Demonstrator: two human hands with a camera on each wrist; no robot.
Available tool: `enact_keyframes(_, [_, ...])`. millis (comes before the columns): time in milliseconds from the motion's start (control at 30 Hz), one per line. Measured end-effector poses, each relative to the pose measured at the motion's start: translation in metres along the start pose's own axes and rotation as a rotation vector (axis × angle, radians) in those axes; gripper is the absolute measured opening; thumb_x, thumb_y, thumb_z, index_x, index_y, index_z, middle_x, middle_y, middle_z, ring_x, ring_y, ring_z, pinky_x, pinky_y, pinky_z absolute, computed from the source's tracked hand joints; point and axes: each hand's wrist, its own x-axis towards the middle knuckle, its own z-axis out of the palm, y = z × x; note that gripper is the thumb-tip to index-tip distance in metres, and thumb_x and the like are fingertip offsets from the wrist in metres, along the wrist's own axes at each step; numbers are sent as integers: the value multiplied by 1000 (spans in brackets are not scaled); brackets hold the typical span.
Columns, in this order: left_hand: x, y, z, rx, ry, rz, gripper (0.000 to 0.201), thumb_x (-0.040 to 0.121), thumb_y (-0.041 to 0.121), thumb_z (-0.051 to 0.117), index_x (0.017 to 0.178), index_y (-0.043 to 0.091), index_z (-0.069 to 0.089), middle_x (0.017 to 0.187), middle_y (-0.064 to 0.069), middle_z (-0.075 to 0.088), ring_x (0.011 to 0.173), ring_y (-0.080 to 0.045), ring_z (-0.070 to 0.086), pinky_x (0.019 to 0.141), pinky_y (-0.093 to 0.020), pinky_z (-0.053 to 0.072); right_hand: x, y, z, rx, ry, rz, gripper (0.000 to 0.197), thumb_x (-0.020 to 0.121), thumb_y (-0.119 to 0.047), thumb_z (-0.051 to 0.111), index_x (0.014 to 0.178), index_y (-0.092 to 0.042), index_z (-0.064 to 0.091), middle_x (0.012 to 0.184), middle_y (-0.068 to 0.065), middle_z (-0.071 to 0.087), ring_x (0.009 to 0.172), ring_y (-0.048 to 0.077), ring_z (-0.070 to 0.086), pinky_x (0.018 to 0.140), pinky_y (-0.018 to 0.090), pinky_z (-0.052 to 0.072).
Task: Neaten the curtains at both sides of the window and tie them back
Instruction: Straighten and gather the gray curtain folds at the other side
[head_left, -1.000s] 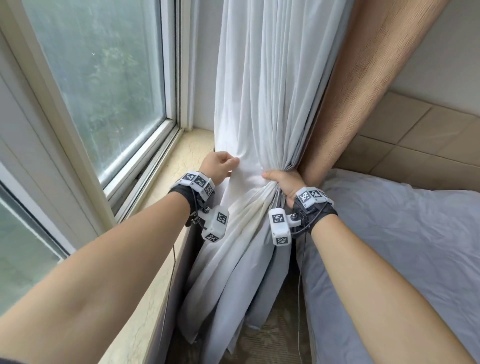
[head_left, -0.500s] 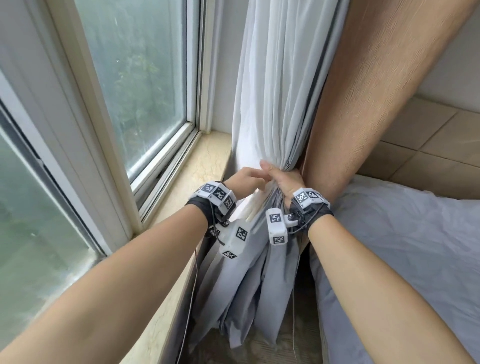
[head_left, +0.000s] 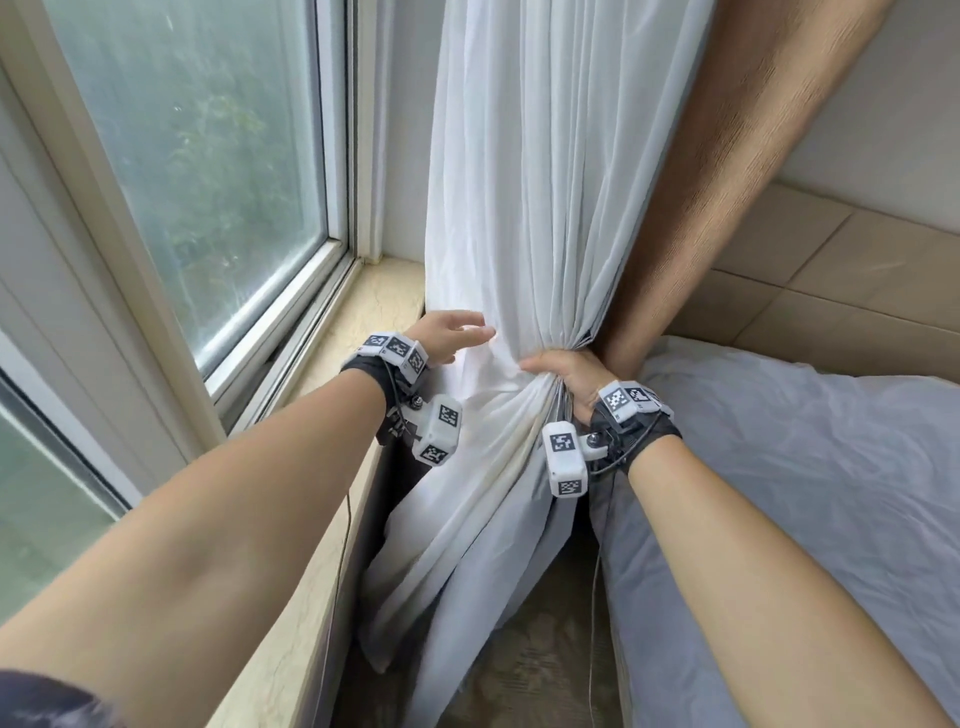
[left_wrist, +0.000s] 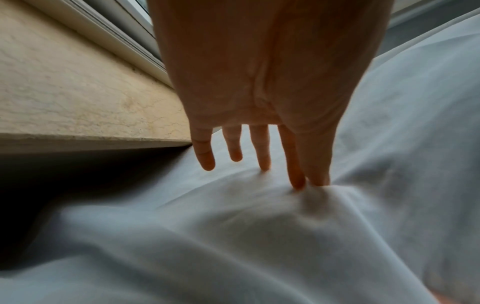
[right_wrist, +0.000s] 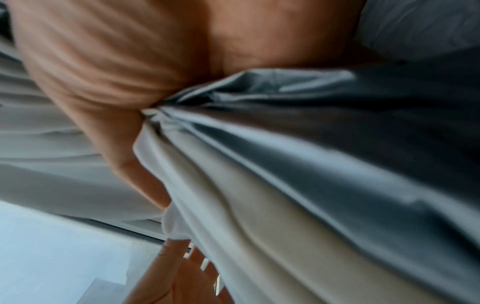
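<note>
A white sheer curtain (head_left: 530, 197) hangs between the window and a brown curtain (head_left: 727, 156) behind it. My right hand (head_left: 563, 373) grips the sheer fabric bunched into a tight waist; the right wrist view shows the folds (right_wrist: 259, 185) squeezed in my palm (right_wrist: 103, 82). My left hand (head_left: 457, 332) lies to the left of that bunch with straight fingers touching the cloth. In the left wrist view, the fingers (left_wrist: 262, 152) spread over the white fabric (left_wrist: 233, 236), fingertips pressing into a fold. No tie-back is in view.
A beige stone windowsill (head_left: 363, 312) runs along the left under the sliding window (head_left: 208, 156). A bed with a grey sheet (head_left: 805, 493) fills the right side, close to the curtain. Patterned floor (head_left: 535, 665) shows in the narrow gap below.
Half a second ago my left hand met the right hand at the bunch. It has since drawn back to the left and its fingers have straightened. The right hand keeps its grip.
</note>
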Motion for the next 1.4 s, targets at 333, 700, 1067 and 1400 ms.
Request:
enact_keyframes(333, [-16,-7,7,-349,175,73,19,102,8,47,83,9,49,98,-18,62,89,-30,65,78,-33,58,10,2,10,-9,283,-51,22,73,-6,80,94,-4,76,101,12,75,99,29,71,99,42,55])
enact_keyframes(700, [-64,8,34,-400,55,0,27,100,5,38,98,10,64,93,-5,70,87,-15,67,86,-30,54,-13,-7,49,29,241,-15,120,51,-80,77,142,-7,47,133,7,60,122,27,59,109,46,45])
enact_keyframes(1067, [-61,8,27,-331,224,-4,30,96,9,55,124,9,62,122,-8,68,102,-17,63,85,-32,56,-7,3,21,-53,173,-34,23,72,-21,84,90,-9,77,92,7,77,96,26,74,96,42,56])
enact_keyframes(1400, [-27,-5,47,-393,210,5,18,92,24,68,82,9,66,90,-8,68,95,-23,64,103,-49,49,-7,6,-13,98,-40,59,48,65,-18,83,108,2,73,107,24,73,101,39,71,96,52,55])
